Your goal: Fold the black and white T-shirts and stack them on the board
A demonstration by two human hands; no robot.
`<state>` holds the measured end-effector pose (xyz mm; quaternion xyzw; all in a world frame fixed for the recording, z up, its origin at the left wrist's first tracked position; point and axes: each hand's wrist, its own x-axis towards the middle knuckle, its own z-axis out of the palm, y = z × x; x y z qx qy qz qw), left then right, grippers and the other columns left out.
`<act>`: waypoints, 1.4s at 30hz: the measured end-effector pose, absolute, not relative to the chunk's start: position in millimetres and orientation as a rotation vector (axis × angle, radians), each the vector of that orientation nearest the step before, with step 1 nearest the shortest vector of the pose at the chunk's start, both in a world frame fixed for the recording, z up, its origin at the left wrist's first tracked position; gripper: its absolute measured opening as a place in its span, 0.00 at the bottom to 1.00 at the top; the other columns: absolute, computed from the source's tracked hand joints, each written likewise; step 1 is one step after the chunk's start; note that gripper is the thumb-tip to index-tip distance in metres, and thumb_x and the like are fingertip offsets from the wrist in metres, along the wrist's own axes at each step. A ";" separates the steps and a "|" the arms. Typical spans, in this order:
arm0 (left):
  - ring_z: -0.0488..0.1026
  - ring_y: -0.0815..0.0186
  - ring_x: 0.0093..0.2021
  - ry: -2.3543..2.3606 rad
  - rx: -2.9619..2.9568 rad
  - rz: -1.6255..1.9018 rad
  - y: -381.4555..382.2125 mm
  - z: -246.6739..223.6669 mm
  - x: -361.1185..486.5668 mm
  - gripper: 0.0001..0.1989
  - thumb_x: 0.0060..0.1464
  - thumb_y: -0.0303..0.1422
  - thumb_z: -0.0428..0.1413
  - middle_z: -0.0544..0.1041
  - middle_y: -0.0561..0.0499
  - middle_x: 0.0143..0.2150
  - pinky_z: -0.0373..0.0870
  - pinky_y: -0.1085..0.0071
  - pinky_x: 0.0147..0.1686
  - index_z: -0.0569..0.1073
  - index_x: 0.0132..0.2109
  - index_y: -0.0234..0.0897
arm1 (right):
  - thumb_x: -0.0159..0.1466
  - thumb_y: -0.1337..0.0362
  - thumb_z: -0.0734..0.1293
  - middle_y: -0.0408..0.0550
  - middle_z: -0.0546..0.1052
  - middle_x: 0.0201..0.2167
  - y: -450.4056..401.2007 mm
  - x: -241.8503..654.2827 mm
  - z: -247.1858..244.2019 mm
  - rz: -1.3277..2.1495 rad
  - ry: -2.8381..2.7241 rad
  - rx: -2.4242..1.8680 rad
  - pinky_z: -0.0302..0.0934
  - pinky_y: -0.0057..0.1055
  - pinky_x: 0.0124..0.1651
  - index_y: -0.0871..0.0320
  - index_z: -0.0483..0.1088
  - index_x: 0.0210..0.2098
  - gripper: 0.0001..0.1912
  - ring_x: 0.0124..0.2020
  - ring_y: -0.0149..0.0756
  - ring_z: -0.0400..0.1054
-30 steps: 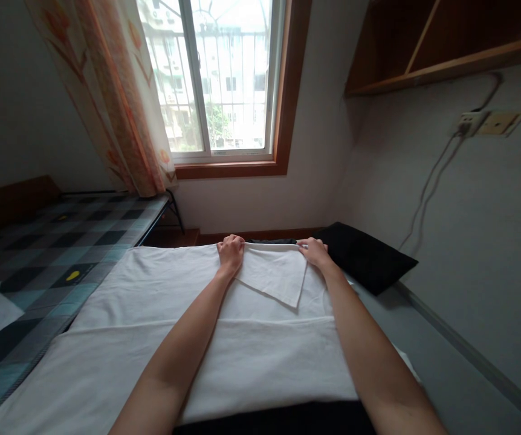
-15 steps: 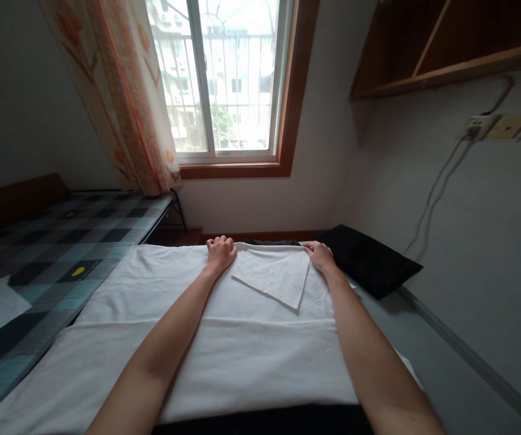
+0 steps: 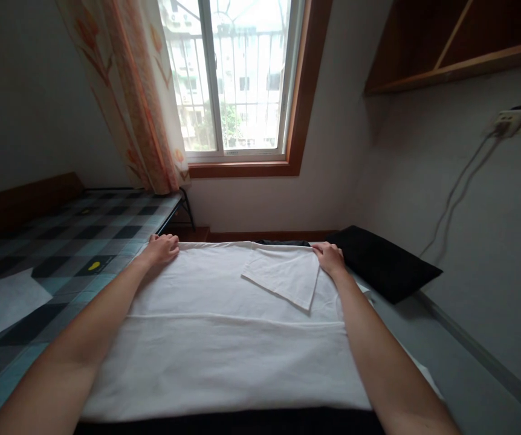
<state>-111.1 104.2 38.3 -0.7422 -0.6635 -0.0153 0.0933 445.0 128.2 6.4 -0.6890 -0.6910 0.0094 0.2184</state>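
1. Left hand [image 3: 163, 249] of mine bends its fingers over the far edge of the white cloth [image 3: 224, 362], near its left corner; whether it truly grips or only presses there, I can't tell from this angle.
2. With my right hand [image 3: 330, 258] I pinch the same far edge further right, thumb and fingers closed on it.
3. Between my arms the cloth lies spread out flat in front of me, a crease running across its middle.
4. A pointed white flap [image 3: 283, 275] lies on top of it, just beside my right fingers, its tip toward me.
5. Beyond my right hand a black flat panel [image 3: 385, 263] sits near the wall, partly over a pale grey surface [image 3: 405, 326].
6. To my left is a checkered mattress [image 3: 119, 232], with a sheet of white paper [image 3: 6, 305] on it.
7. Ahead are a window [image 3: 251, 90] and a flowered curtain [image 3: 138, 103].
8. Up on my right, a wooden shelf [image 3: 460, 69] hangs above a socket [image 3: 509, 121] with a cord [image 3: 451, 199] trailing down.
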 end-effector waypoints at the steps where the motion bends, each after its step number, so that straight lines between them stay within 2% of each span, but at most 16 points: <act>1: 0.71 0.52 0.47 -1.988 -2.178 -0.009 101.0 41.1 -122.2 0.12 0.54 0.37 0.48 0.76 0.43 0.43 0.55 0.56 0.49 0.72 0.41 0.38 | 0.67 0.61 0.59 0.49 0.75 0.50 128.1 444.7 6.1 0.022 -1.913 -1.908 0.55 0.41 0.52 0.51 0.76 0.47 0.16 0.50 0.46 0.65; 6: 0.70 0.50 0.49 -2.088 -2.034 0.141 86.7 53.2 -161.6 0.12 0.51 0.32 0.49 0.77 0.41 0.46 0.57 0.55 0.49 0.74 0.41 0.39 | 0.67 0.60 0.58 0.50 0.75 0.50 126.2 441.7 7.8 -0.002 -1.927 -1.933 0.54 0.40 0.52 0.52 0.76 0.47 0.17 0.50 0.45 0.65; 11: 0.71 0.50 0.48 -2.194 -1.955 0.167 75.0 62.0 -175.4 0.13 0.52 0.31 0.49 0.77 0.41 0.47 0.60 0.54 0.48 0.76 0.41 0.40 | 0.61 0.61 0.62 0.52 0.75 0.50 123.8 440.0 13.5 -0.060 -1.931 -1.991 0.55 0.39 0.51 0.53 0.74 0.51 0.20 0.49 0.45 0.66; 21: 0.72 0.48 0.48 -2.315 -1.744 -0.012 74.5 70.9 -171.6 0.14 0.54 0.30 0.48 0.78 0.40 0.46 0.62 0.53 0.47 0.79 0.37 0.38 | 0.66 0.62 0.58 0.54 0.76 0.47 128.7 436.9 29.0 -0.196 -2.022 -2.049 0.51 0.47 0.49 0.53 0.77 0.43 0.16 0.47 0.50 0.63; 28: 0.71 0.47 0.50 -2.380 -1.677 -0.157 71.2 86.8 -167.1 0.14 0.53 0.29 0.49 0.77 0.40 0.48 0.62 0.50 0.49 0.79 0.41 0.38 | 0.66 0.60 0.59 0.52 0.76 0.48 133.5 445.2 54.4 -0.167 -2.107 -2.000 0.50 0.45 0.51 0.52 0.76 0.44 0.15 0.50 0.48 0.63; 31: 0.72 0.48 0.49 -2.367 -1.783 -0.154 63.9 91.4 -172.1 0.14 0.55 0.31 0.50 0.77 0.42 0.48 0.63 0.52 0.48 0.79 0.43 0.41 | 0.66 0.59 0.60 0.50 0.77 0.46 130.9 453.1 60.4 -0.160 -2.172 -1.979 0.50 0.44 0.50 0.52 0.77 0.42 0.14 0.49 0.47 0.64; 36: 0.71 0.55 0.47 -2.413 -1.815 -0.234 44.0 96.8 -180.1 0.17 0.59 0.36 0.48 0.75 0.45 0.53 0.66 0.60 0.45 0.76 0.52 0.40 | 0.64 0.60 0.62 0.49 0.77 0.44 119.4 459.9 60.8 -0.173 -2.193 -1.922 0.51 0.42 0.49 0.52 0.77 0.41 0.12 0.47 0.45 0.66; 42: 0.70 0.59 0.48 -2.156 -1.875 -0.440 -13.5 99.4 -187.6 0.20 0.62 0.39 0.43 0.73 0.49 0.53 0.65 0.67 0.46 0.75 0.52 0.42 | 0.65 0.61 0.60 0.50 0.77 0.43 77.0 471.2 69.6 -0.292 -2.117 -1.601 0.54 0.38 0.48 0.54 0.76 0.40 0.13 0.45 0.42 0.68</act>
